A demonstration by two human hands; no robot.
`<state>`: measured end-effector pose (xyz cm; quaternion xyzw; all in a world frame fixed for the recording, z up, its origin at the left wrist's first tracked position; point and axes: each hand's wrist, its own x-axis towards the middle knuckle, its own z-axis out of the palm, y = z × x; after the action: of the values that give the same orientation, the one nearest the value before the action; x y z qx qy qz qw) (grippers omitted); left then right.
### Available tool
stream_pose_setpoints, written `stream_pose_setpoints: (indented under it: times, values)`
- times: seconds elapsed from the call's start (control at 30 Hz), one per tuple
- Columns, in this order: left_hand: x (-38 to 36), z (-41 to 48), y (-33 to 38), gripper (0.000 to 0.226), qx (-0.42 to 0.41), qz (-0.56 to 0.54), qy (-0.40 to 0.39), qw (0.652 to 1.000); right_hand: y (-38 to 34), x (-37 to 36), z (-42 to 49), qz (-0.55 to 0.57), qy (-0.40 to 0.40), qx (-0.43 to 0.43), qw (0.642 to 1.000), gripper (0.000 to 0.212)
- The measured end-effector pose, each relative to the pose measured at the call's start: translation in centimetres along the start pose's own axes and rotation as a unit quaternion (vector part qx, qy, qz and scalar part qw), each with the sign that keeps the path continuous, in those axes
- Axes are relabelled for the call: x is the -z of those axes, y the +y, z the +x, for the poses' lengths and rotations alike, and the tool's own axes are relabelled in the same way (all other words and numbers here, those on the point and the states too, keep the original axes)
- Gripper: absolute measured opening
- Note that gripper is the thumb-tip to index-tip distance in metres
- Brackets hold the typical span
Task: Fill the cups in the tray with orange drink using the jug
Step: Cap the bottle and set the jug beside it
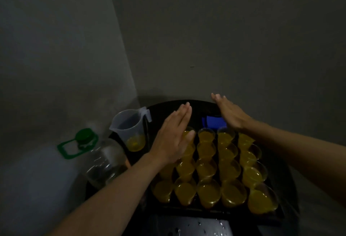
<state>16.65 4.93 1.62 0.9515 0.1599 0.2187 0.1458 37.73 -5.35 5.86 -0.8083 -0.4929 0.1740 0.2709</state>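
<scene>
Bottle [104, 160], clear plastic with green cap, stands at 9 o'clock of the tray; looks nearly empty, so probably light and easily tipped.

Jug [131, 130], translucent plastic, stands upright at the tray's 10 o'clock corner, untouched. Only a shallow pool of orange drink in the bottom. Judged light, thin-walled and slightly flexible; best taken by its handle at the far rim, spout facing the cups.

Left hand [174, 140]: fingers straight and together, palm flat, hovering over the left column of cups, gripping nothing.

Cups [211, 170]: clear thin plastic, packed rim to rim in rows on the black tray [219, 214]. All visible ones hold orange drink. Judged soft and spill-prone; filling appears complete.

Right hand [229, 113]: flat, spread, empty, at 1 o'clock above a blue object [213, 121].
</scene>
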Motion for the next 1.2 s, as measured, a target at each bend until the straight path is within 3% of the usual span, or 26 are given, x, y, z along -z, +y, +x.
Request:
stream_pose_setpoints:
  times: [0.13, 0.27, 0.6, 0.77, 0.9, 1.1, 1.2]
  values:
    - [-2.3, 7.0, -2.6, 0.059, 0.003, 0.019, -0.117, 0.993, 4.9, 0.7, 4.7, -0.081, -0.044, -0.025, 0.995, 0.055]
    - [-5.9, 14.0, -5.1, 0.06, 0.012, 0.038, -0.246, 0.968, 10.0, -0.4, 9.1, -0.188, -0.141, -0.053, 0.97, 0.055]
    - [-16.2, 23.1, -8.9, 0.056, -0.065, 0.14, -0.463, 0.873, 18.3, -3.3, 17.6, -0.29, -0.35, -0.033, 0.89, 0.075]
    - [-20.2, 24.1, -10.1, 0.059, -0.066, 0.171, -0.523, 0.832, 20.3, -4.9, 18.8, -0.311, -0.372, -0.015, 0.874, 0.078]
    - [-21.8, 24.2, -10.7, 0.063, -0.014, 0.107, -0.512, 0.852, 22.1, -4.2, 18.7, -0.286, -0.359, 0.002, 0.889, 0.077]
    - [-22.8, 24.5, -8.1, 0.081, 0.008, 0.069, -0.532, 0.844, 24.4, -2.2, 16.3, -0.279, -0.377, 0.006, 0.883, 0.075]
    - [-23.1, 25.3, -5.9, 0.07, 0.062, 0.045, -0.538, 0.84, 25.5, -0.9, 14.7, -0.293, -0.393, 0.001, 0.872, 0.069]
